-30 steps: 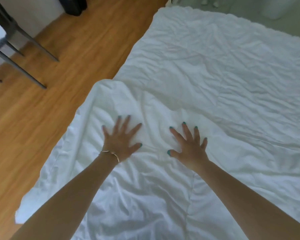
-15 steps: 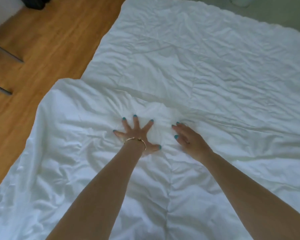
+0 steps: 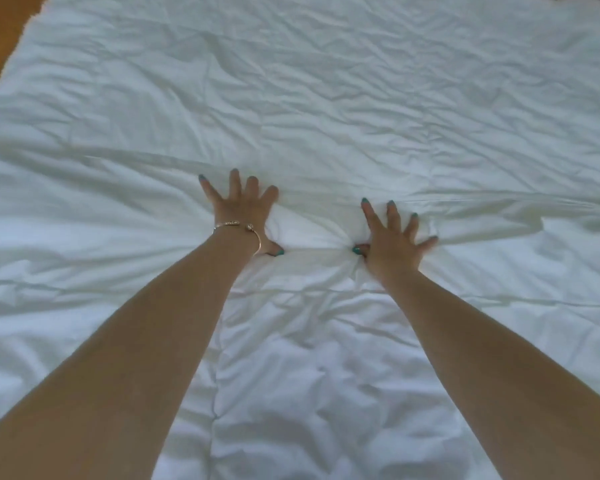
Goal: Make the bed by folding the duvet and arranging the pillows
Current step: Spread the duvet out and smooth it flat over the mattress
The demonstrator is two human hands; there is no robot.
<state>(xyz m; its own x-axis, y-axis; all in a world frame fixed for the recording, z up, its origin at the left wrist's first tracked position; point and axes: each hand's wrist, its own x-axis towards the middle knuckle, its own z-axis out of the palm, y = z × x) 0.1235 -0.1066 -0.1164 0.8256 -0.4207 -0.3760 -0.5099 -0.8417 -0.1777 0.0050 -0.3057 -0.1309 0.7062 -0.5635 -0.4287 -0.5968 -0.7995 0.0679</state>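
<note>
Wooden floor [image 3: 0,36] shows as an orange strip in the top left corner, and a small dark patch sits at the top right edge, too little of it in view to tell what it is. Nearly everything else is the white duvet [image 3: 326,98], crumpled and spread wide, reaching from the near edge of the view to the far one. No writing, label or brand mark can be read anywhere on it.

Across the middle runs a long ridge of cloth, where the nearer part of the duvet appears to lie folded over the farther part; how many layers lie there cannot be told. Both hands press down just short of that ridge, well within the duvet and side by side with a bunched pucker of fabric between them.

The left hand [image 3: 241,211] lies flat with fingers straight and fanned, thumb stretched toward the pucker, palm on the cloth, grasping nothing. A thin gold bracelet [image 3: 238,226] circles its wrist. The right hand [image 3: 394,242] is likewise spread, fingers straight and splayed on the duvet, its thumb tucked against the gathered cloth beside it; it grips nothing. Nails on both hands are painted teal. Both bare forearms reach in from the bottom corners.
</note>
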